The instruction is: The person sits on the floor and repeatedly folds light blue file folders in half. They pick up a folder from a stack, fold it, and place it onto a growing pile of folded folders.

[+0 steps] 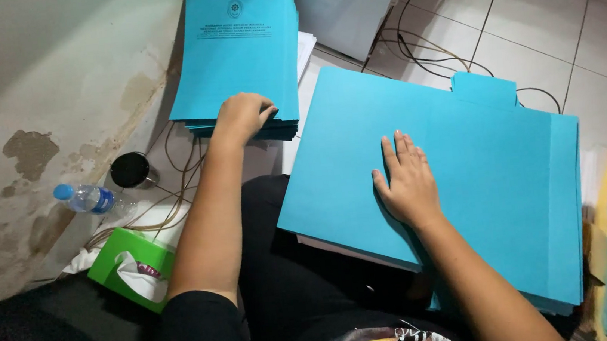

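Folder [469, 168] under the flat, open right hand [409, 186] — left hand [241, 117] grips the folder stack's [239, 57] edge.

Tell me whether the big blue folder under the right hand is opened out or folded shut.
Opened out: the big blue folder lies flat, its tab at the far edge and a fold line near its right side, the right hand palm-down on it.

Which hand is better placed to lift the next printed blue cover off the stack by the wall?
Left, likely. The left hand already rests with curled fingers on the near edge of the stack of printed blue covers. The right hand lies flat on the open blue folder, apart from that stack.
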